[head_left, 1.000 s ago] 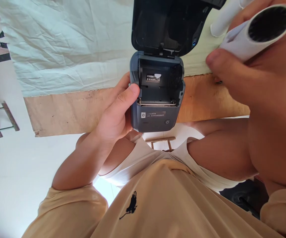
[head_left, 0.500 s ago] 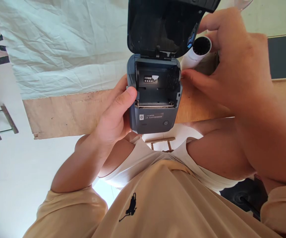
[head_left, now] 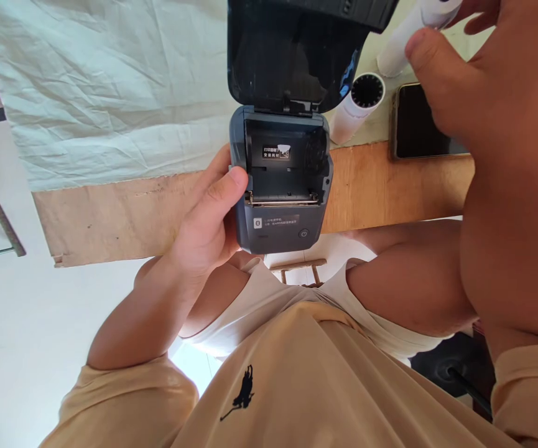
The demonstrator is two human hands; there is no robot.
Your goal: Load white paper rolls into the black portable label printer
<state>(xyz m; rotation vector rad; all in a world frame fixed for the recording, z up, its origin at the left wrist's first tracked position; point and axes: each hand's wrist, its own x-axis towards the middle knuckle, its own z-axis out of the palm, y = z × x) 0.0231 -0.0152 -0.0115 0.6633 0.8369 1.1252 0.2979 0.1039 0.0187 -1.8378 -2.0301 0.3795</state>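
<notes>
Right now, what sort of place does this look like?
Perhaps a home or small workroom; the view can't settle which. A wooden table partly covered by pale cloth, a phone lying at the cloth's edge, and an open handheld printer suggest it.

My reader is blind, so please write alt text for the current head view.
The left hand holds a portable Bluetooth printer with its black lid open; the right hand is at a white roll. Another roll and a smartphone are nearby.
</notes>
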